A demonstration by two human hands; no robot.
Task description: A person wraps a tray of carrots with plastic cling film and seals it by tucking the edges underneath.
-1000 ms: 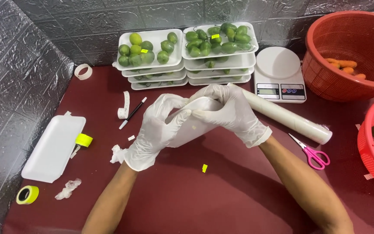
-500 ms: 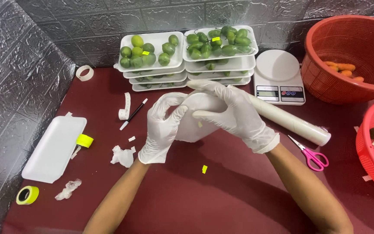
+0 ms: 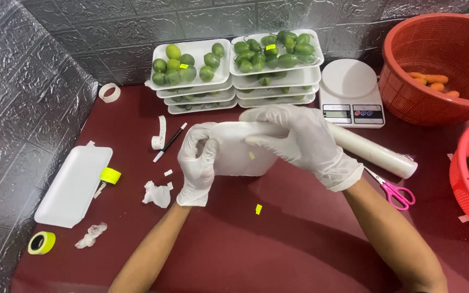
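Two white-gloved hands: left hand (image 3: pixel 197 163) clamps left end of white foam tray (image 3: pixel 240 154), right hand (image 3: pixel 299 138) fingers curled over top edge. Tray held off dark red table (image 3: pixel 278 239), between both palms. Beyond grip: two stacks of lime-filled foam trays (image 3: pixel 234 70), one white digital scale (image 3: pixel 351 92).

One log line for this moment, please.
left hand: grips white tray | right hand: on tray top | film roll: behind, on table
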